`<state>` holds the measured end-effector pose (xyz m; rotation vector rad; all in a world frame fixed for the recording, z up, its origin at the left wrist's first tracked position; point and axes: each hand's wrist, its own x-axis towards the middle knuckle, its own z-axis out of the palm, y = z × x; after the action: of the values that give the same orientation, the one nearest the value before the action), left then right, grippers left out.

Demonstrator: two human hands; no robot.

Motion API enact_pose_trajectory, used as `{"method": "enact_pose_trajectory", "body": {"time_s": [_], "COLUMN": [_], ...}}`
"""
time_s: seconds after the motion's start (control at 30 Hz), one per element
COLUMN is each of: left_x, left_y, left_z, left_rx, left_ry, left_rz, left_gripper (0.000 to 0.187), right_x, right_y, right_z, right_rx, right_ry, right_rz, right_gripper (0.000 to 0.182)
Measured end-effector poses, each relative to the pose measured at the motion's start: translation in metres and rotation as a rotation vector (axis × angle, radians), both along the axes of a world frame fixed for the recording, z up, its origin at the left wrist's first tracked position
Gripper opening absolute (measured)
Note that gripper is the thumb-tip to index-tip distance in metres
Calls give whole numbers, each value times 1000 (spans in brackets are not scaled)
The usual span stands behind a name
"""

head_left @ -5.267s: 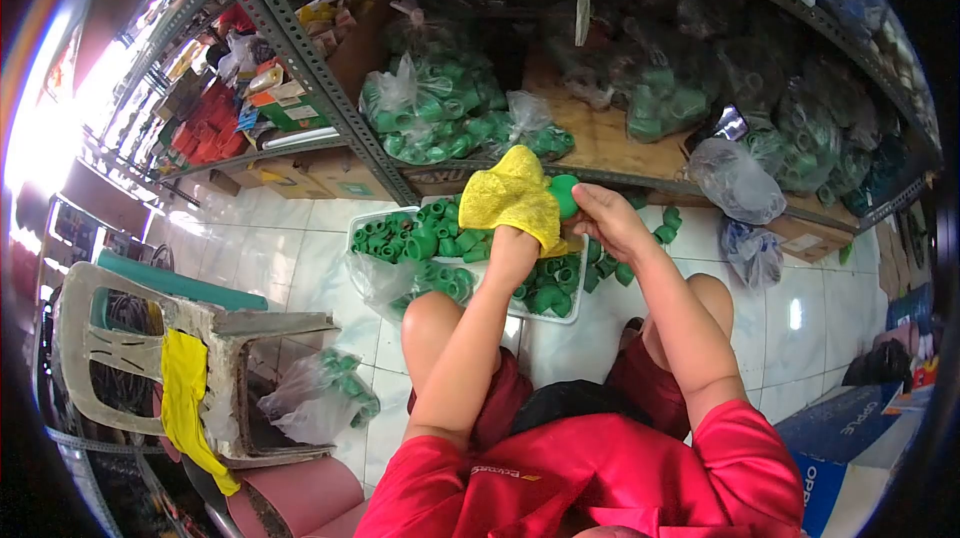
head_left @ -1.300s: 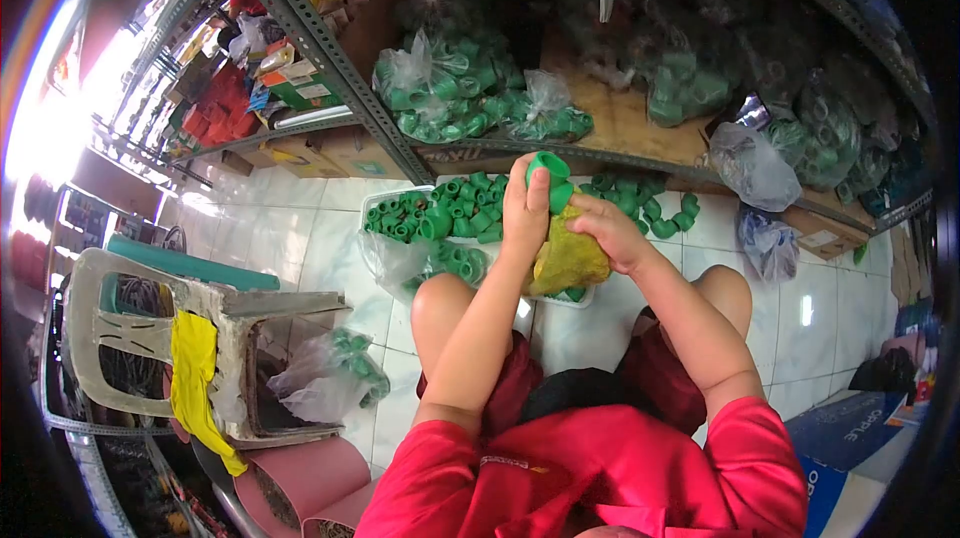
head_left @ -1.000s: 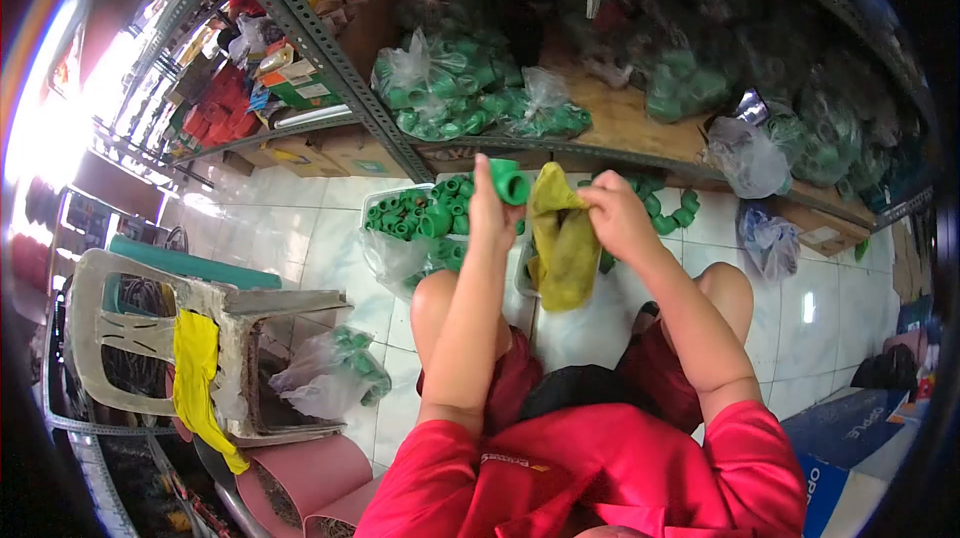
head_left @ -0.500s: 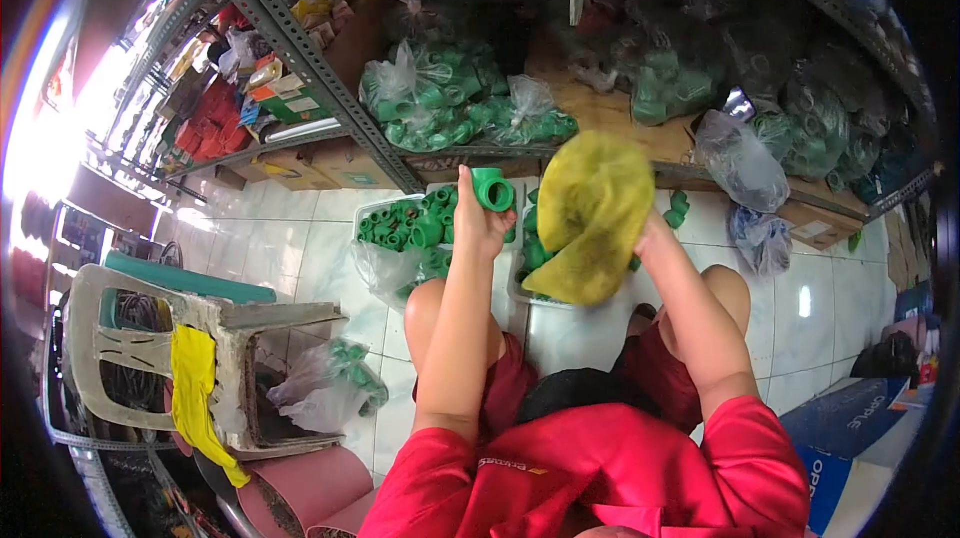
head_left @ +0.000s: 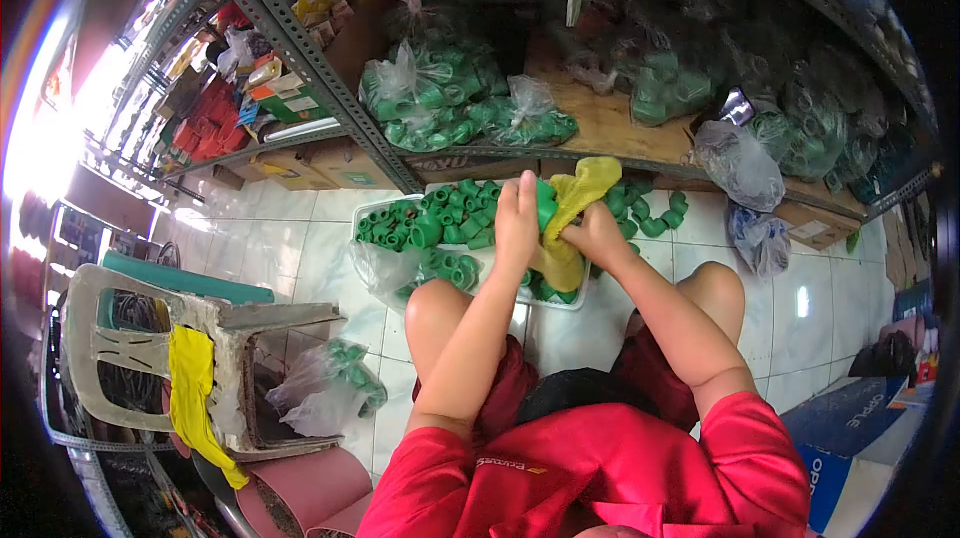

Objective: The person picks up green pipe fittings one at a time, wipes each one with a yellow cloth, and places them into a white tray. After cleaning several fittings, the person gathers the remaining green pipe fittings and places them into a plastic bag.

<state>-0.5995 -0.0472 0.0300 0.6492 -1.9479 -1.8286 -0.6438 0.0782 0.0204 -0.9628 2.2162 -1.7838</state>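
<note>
My left hand (head_left: 516, 226) is wrapped round a green plastic pipe fitting (head_left: 545, 202), held above the containers on the floor. My right hand (head_left: 598, 238) grips a yellow cloth (head_left: 578, 196) with dark stains, pressed against the fitting's right side. The cloth hangs down below my right hand and partly covers the fitting. Beneath my hands is a white container (head_left: 572, 305) of green fittings, mostly hidden. To its left, another white container (head_left: 356, 230) holds many small green fittings (head_left: 425, 228) and a clear plastic bag (head_left: 385, 268).
Loose green fittings (head_left: 655, 226) lie on the tiles at right. Ahead, a metal shelf (head_left: 325, 73) holds bagged green fittings (head_left: 440, 98). At left stand a worn plastic chair (head_left: 130, 348) with a yellow cloth (head_left: 192, 383) and a bag of fittings (head_left: 345, 383). Blue boxes (head_left: 840, 428) are at right.
The yellow cloth, spread wide before, has moved left and is now bunched against the fitting. My left hand has shifted right and slightly down, bringing both hands together.
</note>
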Motion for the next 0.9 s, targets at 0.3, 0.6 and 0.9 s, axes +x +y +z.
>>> {"method": "enact_pose_trajectory", "body": {"time_s": [0.3, 0.6, 0.9], "left_x": [4, 22, 17], "left_y": [13, -17, -3], "left_z": [7, 31, 34], "left_rx": [-86, -36, -443], "left_ry": [319, 76, 156], "left_rz": [-140, -329, -310], "left_gripper": [31, 47, 41], "right_x": [2, -2, -8], "right_y": [-5, 4, -1], "right_z": [11, 7, -17], "right_rx": [-99, 337, 266], "right_ry": [-80, 503, 393], "right_rz": [-14, -101, -112], "right_gripper": [28, 24, 17]}}
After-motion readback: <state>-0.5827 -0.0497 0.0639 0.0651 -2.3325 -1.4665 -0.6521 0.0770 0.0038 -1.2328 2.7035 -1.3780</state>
